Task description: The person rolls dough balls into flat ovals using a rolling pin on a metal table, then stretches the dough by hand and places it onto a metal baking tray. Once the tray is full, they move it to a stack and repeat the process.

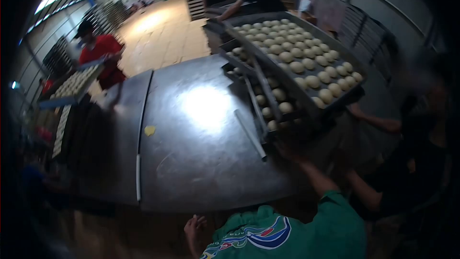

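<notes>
My left hand (195, 224) is low at the table's near edge, its fingers loosely bent and a little apart, with nothing visible in it. My right arm, in a green sleeve, reaches forward to the right. At its end my right hand (290, 153) is beside the near end of a stack of trays; its fingers are lost in shadow. The top metal tray (346, 97) carries rows of round, pale dough balls (297, 67) and sits at an angle over lower trays with more dough balls (285, 108). A grey bar (250, 134) lies on the table left of the stack.
A metal table (191, 163) with a seam strip (140, 139) bears a yellow scrap (150, 130). A person in red (100, 50) stands far left by another dough tray (74, 84). A co-worker's hand (355, 110) is at the stack's right; other people stand behind.
</notes>
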### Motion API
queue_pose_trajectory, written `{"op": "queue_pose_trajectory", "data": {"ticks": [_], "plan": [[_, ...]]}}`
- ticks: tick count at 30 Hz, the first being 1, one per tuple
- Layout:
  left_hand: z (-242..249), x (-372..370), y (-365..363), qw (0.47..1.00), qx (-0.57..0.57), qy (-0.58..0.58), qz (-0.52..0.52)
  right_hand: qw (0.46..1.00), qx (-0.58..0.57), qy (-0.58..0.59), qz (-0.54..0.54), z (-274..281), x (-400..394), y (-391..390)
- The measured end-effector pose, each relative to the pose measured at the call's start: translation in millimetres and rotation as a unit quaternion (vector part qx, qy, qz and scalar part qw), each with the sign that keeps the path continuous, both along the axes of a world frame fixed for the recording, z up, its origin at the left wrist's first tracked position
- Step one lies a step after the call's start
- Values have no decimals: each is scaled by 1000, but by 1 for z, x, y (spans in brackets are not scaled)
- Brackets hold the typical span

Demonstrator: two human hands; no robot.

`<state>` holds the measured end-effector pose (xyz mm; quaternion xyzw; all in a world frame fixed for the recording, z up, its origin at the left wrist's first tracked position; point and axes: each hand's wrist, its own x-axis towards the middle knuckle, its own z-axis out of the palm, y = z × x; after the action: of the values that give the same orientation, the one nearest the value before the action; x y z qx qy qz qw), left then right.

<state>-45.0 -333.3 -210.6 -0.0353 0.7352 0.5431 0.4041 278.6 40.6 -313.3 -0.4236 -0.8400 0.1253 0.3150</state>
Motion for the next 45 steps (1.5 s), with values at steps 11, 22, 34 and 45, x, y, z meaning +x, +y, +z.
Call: {"op": "queue_pose_trajectory", "data": {"ticks": [11,22,34,45], "plan": [[-2,11,75,916,1,270,-297,988,136,-66,-7,-10,19,62],[-86,-113,65,792,54,541,-279,972,-107,97,-184,-47,37,-168],[-85,-320,62,595,-32,702,-390,984,-89,-157,1,-19,-208,-158],[-78,-310,59,618,-24,705,-347,986,-83,-117,-81,1,-542,-42]]}}
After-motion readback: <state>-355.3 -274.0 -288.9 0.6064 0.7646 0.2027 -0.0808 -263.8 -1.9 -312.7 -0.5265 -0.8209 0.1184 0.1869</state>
